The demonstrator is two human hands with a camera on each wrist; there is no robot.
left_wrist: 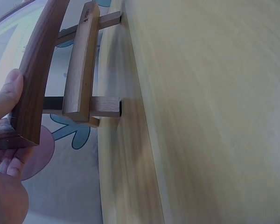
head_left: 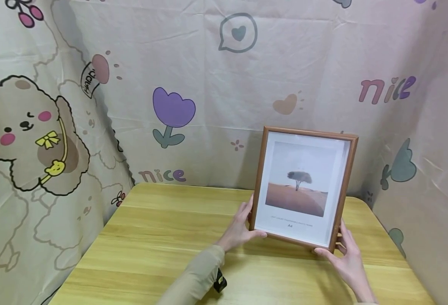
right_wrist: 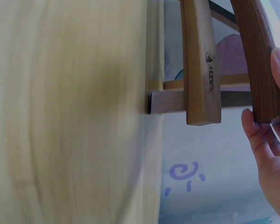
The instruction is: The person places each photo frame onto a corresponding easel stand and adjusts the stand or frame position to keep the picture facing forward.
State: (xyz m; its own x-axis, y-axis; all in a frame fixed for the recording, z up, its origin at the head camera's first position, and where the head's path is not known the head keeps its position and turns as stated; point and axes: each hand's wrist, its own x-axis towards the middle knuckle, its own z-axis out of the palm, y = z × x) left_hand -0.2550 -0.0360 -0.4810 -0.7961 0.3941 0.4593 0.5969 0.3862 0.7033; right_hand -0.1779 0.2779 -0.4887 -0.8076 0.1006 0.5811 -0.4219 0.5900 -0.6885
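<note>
A brown wooden picture frame (head_left: 297,182) with a print of a tree is upright and slightly tilted above the table. My left hand (head_left: 239,231) grips its lower left corner, thumb in front and fingers behind. At the lower right corner my right hand (head_left: 347,258) holds it the same way. Both wrist views show a small wooden easel (left_wrist: 81,70) standing on the table, with lettering on its front ledge (right_wrist: 203,70). A gap shows between this ledge and the frame's lower edge. In the head view the frame hides the easel.
The light wooden table (head_left: 163,237) has rounded back corners. Cartoon-printed cloth (head_left: 208,93) hangs behind it and along both sides. A small black object (head_left: 220,281) sits at the left sleeve (head_left: 197,275).
</note>
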